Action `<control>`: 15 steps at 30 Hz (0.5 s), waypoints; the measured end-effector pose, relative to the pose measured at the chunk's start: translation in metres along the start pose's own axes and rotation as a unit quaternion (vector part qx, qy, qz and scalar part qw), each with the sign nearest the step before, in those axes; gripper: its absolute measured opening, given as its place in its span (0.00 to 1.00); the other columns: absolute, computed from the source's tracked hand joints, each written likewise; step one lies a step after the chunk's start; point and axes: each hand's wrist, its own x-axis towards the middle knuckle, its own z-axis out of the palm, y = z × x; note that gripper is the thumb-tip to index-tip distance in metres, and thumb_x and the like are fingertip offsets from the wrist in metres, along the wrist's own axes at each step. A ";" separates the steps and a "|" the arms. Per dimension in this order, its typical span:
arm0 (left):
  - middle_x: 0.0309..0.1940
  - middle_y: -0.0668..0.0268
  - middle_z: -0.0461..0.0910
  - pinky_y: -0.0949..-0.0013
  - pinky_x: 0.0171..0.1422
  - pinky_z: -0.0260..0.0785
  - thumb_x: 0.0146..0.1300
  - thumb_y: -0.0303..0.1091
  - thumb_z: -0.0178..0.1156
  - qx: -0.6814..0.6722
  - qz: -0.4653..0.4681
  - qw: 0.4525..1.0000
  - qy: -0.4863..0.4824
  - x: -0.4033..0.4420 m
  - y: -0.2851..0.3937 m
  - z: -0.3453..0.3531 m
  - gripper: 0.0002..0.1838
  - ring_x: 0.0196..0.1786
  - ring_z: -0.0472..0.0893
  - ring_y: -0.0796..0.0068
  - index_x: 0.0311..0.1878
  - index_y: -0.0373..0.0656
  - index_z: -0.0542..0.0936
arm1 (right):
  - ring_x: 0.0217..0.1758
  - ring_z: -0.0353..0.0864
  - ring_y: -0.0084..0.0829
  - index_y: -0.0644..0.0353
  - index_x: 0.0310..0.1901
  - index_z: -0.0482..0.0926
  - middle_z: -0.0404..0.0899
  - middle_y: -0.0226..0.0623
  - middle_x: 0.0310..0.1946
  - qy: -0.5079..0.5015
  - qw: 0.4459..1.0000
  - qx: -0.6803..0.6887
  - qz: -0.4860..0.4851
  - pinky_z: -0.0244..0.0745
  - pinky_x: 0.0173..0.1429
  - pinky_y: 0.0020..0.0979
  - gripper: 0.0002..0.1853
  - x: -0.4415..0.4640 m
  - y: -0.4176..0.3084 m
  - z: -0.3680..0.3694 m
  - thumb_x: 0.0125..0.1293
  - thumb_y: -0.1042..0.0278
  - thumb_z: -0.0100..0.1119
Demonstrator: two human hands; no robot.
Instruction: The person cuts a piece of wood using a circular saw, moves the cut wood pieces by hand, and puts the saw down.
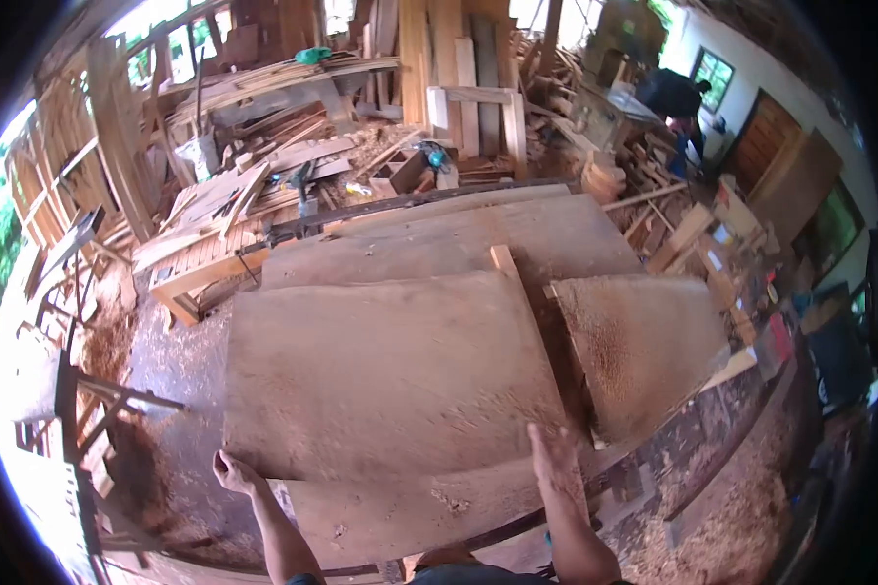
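The wooden panel (385,370) lies at the center of the frame, on top of a larger wooden board (410,517) that extends past its upper and lower edges. The left hand (234,474) is at the panel's lower-left corner, fingers curled, apparently pinching the edge. The right hand (554,458) rests at the lower-right corner; whether its fingers are spread or pressed together cannot be told. This wide placement presumably controls both near corners and limits rotation. A wooden strip (502,258) projects at the panel's upper-right corner; to the right, a smaller panel (644,351) lies apart, separated by a dark gap.
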 end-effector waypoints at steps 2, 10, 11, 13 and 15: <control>0.50 0.54 0.81 0.61 0.58 0.73 0.67 0.39 0.63 0.061 0.006 0.998 0.001 0.042 -0.013 0.019 0.21 0.48 0.80 0.61 0.55 0.32 0.79 | 0.76 0.53 0.58 0.77 0.69 0.58 0.54 0.69 0.71 -0.052 0.997 0.013 -0.056 0.52 0.77 0.49 0.54 0.007 -0.012 0.035 0.57 0.37 0.67; 0.69 0.57 0.68 0.46 0.71 0.65 0.67 0.58 0.57 -0.208 -0.333 0.914 -0.097 0.021 0.027 0.035 0.38 0.66 0.72 0.50 0.72 0.42 0.65 | 0.77 0.38 0.69 0.61 0.75 0.54 0.46 0.66 0.74 -0.059 0.900 -0.224 -0.370 0.47 0.75 0.66 0.62 0.002 -0.006 0.069 0.45 0.34 0.74; 0.71 0.57 0.65 0.45 0.72 0.63 0.69 0.60 0.52 -0.160 -0.347 0.921 -0.079 0.020 0.033 0.038 0.37 0.69 0.69 0.52 0.72 0.44 0.65 | 0.76 0.39 0.71 0.59 0.75 0.56 0.47 0.65 0.74 -0.050 0.900 -0.210 -0.378 0.46 0.75 0.68 0.63 0.020 -0.002 0.080 0.41 0.34 0.76; 0.71 0.56 0.65 0.45 0.72 0.64 0.69 0.59 0.52 -0.224 -0.323 0.914 -0.099 0.023 0.036 0.054 0.37 0.69 0.69 0.52 0.72 0.43 0.66 | 0.76 0.38 0.72 0.55 0.74 0.59 0.46 0.61 0.75 -0.007 0.886 -0.170 -0.430 0.45 0.74 0.69 0.65 0.048 0.002 0.098 0.33 0.35 0.79; 0.70 0.54 0.66 0.45 0.70 0.66 0.68 0.58 0.54 -0.237 -0.318 0.912 -0.102 0.013 0.026 0.065 0.37 0.68 0.70 0.51 0.71 0.40 0.66 | 0.76 0.40 0.71 0.51 0.75 0.58 0.46 0.57 0.76 -0.030 0.903 -0.185 -0.386 0.47 0.75 0.67 0.65 0.064 -0.019 0.101 0.34 0.37 0.80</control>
